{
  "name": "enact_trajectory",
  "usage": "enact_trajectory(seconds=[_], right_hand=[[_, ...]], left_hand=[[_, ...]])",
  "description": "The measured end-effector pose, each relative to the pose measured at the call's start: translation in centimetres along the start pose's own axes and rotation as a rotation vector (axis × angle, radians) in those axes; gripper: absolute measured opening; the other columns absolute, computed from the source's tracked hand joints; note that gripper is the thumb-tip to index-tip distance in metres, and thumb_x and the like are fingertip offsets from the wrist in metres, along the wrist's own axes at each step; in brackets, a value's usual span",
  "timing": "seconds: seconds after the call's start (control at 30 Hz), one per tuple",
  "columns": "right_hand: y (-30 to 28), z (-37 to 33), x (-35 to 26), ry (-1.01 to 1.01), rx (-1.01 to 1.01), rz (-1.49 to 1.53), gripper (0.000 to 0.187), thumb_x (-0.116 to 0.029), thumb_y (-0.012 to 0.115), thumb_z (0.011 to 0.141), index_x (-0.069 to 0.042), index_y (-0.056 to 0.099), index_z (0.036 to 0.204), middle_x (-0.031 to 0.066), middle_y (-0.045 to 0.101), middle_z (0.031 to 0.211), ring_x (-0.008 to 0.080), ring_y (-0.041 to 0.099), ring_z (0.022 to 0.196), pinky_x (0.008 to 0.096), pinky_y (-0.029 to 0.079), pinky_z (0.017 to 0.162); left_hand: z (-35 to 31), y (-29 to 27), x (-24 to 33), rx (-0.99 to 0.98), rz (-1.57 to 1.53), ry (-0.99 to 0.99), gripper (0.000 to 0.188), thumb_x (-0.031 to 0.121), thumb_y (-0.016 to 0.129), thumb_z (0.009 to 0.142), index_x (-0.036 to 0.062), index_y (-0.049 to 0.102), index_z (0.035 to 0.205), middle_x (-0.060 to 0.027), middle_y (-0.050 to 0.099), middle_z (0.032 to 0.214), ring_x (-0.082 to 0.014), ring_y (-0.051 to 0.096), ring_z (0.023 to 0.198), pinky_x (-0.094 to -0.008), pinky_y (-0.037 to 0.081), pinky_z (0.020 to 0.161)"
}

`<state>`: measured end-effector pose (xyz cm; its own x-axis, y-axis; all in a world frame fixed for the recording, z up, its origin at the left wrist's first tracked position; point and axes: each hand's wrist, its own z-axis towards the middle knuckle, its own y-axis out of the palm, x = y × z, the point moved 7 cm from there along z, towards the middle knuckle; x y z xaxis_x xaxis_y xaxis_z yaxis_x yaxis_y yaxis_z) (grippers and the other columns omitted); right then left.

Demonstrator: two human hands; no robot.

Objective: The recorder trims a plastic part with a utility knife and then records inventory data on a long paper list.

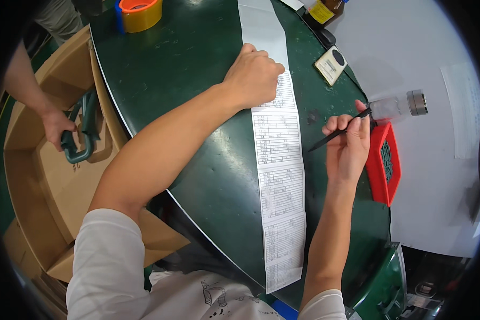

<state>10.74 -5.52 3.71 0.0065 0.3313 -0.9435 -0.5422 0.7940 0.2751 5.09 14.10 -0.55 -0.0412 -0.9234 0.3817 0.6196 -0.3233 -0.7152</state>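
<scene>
A long white strip of printed form labels (281, 186) runs lengthwise over the green tabletop (208, 181). My left hand (254, 77) rests on its upper part, fingers curled in under the palm; whatever they may pinch is hidden. To the right of the strip, my right hand (349, 141) holds a slim black pen (330, 137) between thumb and fingers. The pen slants, its lower tip above the table beside the strip and apart from it. Close beyond this hand is a red bin (378, 181) of small dark green pieces.
A clear jar with a metal lid (417, 102), a pale rectangular device (330, 65) and a brown bottle (324, 12) line the right side. Tape rolls (138, 14) sit at the far left. Another person's hand (58, 128) grips a green handle-shaped part (85, 128) over a cardboard box (24, 133).
</scene>
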Motion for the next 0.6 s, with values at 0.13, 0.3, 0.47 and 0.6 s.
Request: enact_trajectory(seconds=[0.13,0.3,0.47,0.6], right_hand=[[0.7,0.1,-0.5,0.039,0.027,0.139,0.043,-0.042,0.038,0.104,-0.004,0.052,0.091,0.0002,0.035,0.059,0.0113,0.033,0.051,0.0253,0.024,0.046],[1.4,0.3,-0.9,0.052,-0.079,0.17,0.054,-0.043,0.038,0.102,-0.005,0.049,0.065,0.0011,0.031,0.05,0.0117,0.027,0.044,0.0261,0.019,0.043],[1.3,0.3,-0.2,0.058,-0.12,0.244,0.052,-0.042,0.04,0.1,-0.004,0.053,0.067,0.0014,0.034,0.05,0.0118,0.027,0.042,0.0259,0.02,0.043],[3.1,-0.3,-1.1,0.0,-0.026,0.379,0.042,-0.038,0.046,0.099,-0.001,0.064,0.095,0.0004,0.038,0.054,0.0105,0.031,0.043,0.0246,0.023,0.043]], left_hand=[[-0.1,-0.1,-0.2,-0.004,-0.008,0.013,0.016,0.004,0.061,0.079,0.0038,0.073,0.09,-0.0104,0.067,0.071,-0.0253,0.062,0.076,-0.0379,0.042,0.084],[0.0,-0.1,0.0,0.017,-0.047,0.031,0.016,0.006,0.061,0.081,0.0035,0.073,0.091,-0.0112,0.066,0.072,-0.0262,0.062,0.075,-0.0379,0.044,0.081],[0.0,-0.1,-0.1,0.003,-0.038,0.023,0.017,0.006,0.061,0.081,0.0039,0.073,0.093,-0.0113,0.066,0.073,-0.0261,0.063,0.077,-0.0382,0.045,0.082],[0.0,0.1,0.0,0.003,-0.049,0.028,0.017,0.005,0.061,0.081,0.0038,0.072,0.093,-0.0114,0.067,0.075,-0.0256,0.063,0.078,-0.0383,0.045,0.081]])
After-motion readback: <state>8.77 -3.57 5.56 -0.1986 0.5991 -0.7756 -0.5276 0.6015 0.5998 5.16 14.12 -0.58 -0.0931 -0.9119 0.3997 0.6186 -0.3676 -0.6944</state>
